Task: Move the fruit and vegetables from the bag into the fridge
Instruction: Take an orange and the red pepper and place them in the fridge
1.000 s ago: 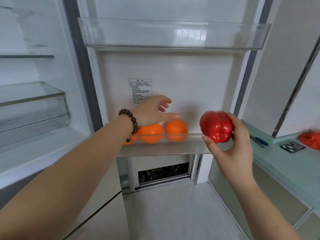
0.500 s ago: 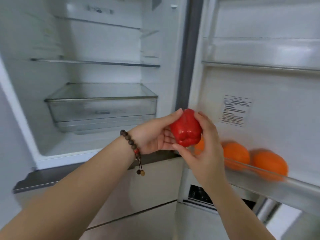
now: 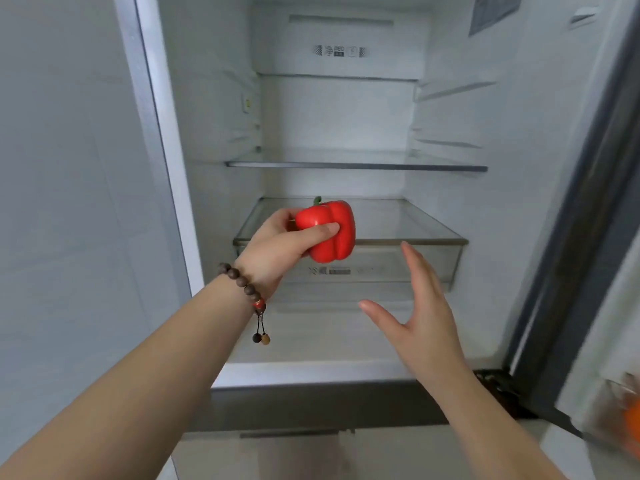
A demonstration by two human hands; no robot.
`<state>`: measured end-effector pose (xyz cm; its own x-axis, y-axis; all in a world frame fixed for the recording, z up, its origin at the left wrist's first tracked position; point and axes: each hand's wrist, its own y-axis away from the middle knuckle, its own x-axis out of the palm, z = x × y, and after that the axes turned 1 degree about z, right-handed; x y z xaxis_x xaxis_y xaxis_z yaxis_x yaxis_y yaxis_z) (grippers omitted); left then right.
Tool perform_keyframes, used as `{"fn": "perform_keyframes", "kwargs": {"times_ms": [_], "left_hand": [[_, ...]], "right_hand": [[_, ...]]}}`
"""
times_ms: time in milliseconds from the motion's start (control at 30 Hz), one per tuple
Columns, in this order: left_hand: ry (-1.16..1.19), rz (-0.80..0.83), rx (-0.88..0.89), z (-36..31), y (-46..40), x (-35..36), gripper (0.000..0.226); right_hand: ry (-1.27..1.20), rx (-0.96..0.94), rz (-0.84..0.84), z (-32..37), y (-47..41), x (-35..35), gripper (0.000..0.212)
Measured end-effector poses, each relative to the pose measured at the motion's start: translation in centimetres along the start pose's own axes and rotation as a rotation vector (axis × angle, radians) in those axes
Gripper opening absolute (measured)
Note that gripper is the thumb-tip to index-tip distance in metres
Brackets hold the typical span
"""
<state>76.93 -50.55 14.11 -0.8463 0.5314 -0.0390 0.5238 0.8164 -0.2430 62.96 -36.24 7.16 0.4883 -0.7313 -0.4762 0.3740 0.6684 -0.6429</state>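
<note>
Both forearms are seen bare, with no sleeves worn. On the wrist of the left hand (image 3: 277, 244) a bracelet (image 3: 244, 289) of dark brown round beads is worn, with one red bead and two small beads hung on short cords. Nothing is worn on the right hand (image 3: 420, 320).

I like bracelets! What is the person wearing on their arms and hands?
The left wrist wears a bracelet of round dark brown wooden beads, with one red bead and two small dangling beads. Both forearms are bare, no sleeves. The right hand wears nothing visible.
</note>
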Motion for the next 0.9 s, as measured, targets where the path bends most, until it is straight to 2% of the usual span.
{"fn": "perform_keyframes", "kwargs": {"times_ms": [100,200,333,467,667,900], "left_hand": [[-0.156,-0.154,0.052,-0.2,-3.3,-2.4,0.076],[-0.295,-0.225,0.035,0.4,-6.2,-3.6,0.075],[-0.422,-0.327,0.035,1.8,-9.2,-3.3,0.076],[-0.483,-0.407,0.026,2.6,-12.0,-2.4,0.079],[-0.502,-0.399,-0.099,2.4,-15.6,-2.3,0.081],[-0.549,-0.349,-0.163,3.0,-18.7,-3.5,0.081]], "right_hand": [[-0.014,-0.005,0.009,-0.2,-2.5,1.6,0.083],[0.042,-0.013,0.025,-0.9,-4.9,2.9,0.08],[0.262,-0.059,0.053,-3.1,-8.3,4.9,0.073],[0.413,-0.112,-0.009,-6.2,-10.4,6.7,0.054],[0.4,-0.252,-0.221,-9.0,-10.8,8.2,0.039],[0.368,-0.307,-0.238,-9.9,-10.4,8.4,0.034]]}}
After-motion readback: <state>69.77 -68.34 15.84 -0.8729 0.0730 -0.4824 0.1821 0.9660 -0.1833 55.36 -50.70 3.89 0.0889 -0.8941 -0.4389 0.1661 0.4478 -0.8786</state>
